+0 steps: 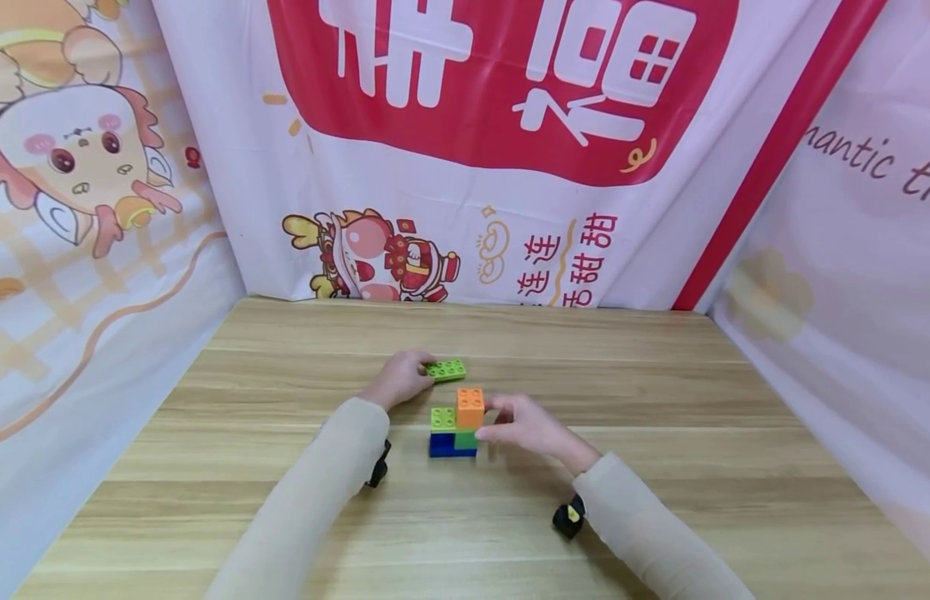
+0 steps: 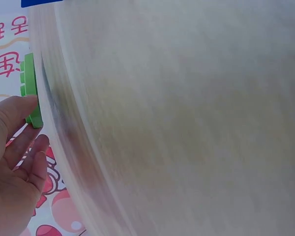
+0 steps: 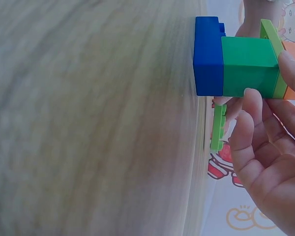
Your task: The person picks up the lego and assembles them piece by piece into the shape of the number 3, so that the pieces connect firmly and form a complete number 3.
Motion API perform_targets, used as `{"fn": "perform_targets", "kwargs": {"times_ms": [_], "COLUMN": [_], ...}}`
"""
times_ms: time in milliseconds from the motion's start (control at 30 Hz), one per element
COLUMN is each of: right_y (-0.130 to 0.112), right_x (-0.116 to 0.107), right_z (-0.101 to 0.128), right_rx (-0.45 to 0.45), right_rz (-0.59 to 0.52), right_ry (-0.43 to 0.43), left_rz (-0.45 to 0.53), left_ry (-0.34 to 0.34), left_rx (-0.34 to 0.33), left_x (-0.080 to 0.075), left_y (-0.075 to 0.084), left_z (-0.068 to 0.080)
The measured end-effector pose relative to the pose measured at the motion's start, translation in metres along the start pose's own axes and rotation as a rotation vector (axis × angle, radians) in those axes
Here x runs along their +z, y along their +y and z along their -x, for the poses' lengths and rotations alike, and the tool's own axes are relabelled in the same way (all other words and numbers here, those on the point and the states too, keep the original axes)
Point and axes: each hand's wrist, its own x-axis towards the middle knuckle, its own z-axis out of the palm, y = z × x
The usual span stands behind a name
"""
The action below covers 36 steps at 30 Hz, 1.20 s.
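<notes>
At the far side of the stack, my left hand (image 1: 402, 377) pinches one end of a flat light green building brick (image 1: 447, 370) that has studs on top. In the left wrist view, the thumb lies on the studded side of this flat brick (image 2: 31, 93). Nearer to me stands a stack of bricks: blue ones (image 1: 442, 446) low down, a green brick (image 3: 250, 66), a light green plate (image 1: 442, 418) and an orange brick (image 1: 470, 408) at top right. My right hand (image 1: 528, 425) grips the stack's right side, thumb in front at the orange brick, fingers partly hidden behind.
The wooden table (image 1: 210, 467) runs back to a printed cloth (image 1: 465, 192). More printed cloth hangs along the left and right sides. Black wrist cameras (image 1: 567, 517) sit under both sleeves, close over the table.
</notes>
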Motion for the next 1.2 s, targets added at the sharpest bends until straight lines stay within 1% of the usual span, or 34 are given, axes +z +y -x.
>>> {"fn": "perform_targets", "kwargs": {"times_ms": [167, 300, 467, 600, 800, 867, 1100, 1200], "right_y": [0.001, 0.001, 0.000, 0.001, 0.000, -0.003, -0.033, -0.036], "right_x": [0.000, 0.001, 0.002, 0.002, 0.003, 0.003, 0.000, -0.001], "right_z": [0.000, 0.000, 0.000, 0.001, 0.000, 0.001, 0.012, 0.013], "right_rx": [-0.004, 0.000, 0.011, 0.001, 0.017, 0.020, -0.005, -0.003], "right_rz": [-0.006, -0.008, -0.006, -0.012, -0.008, -0.008, -0.016, -0.011], "right_ry": [-0.005, -0.002, 0.008, 0.011, 0.018, 0.021, 0.013, 0.013], "left_rz": [0.014, 0.025, 0.054, 0.077, 0.140, 0.141, 0.159, 0.160], "left_ry": [-0.001, 0.008, 0.008, 0.013, 0.010, 0.008, 0.004, 0.014], "left_rx": [0.026, 0.048, 0.060, 0.078, 0.091, 0.103, 0.148, 0.164], "left_x": [-0.003, -0.004, -0.007, -0.009, -0.015, -0.017, -0.022, -0.023], "left_y": [-0.001, -0.005, -0.009, -0.009, -0.006, -0.006, -0.004, -0.004], "left_z": [0.005, 0.009, 0.014, 0.019, 0.030, 0.034, 0.045, 0.048]}}
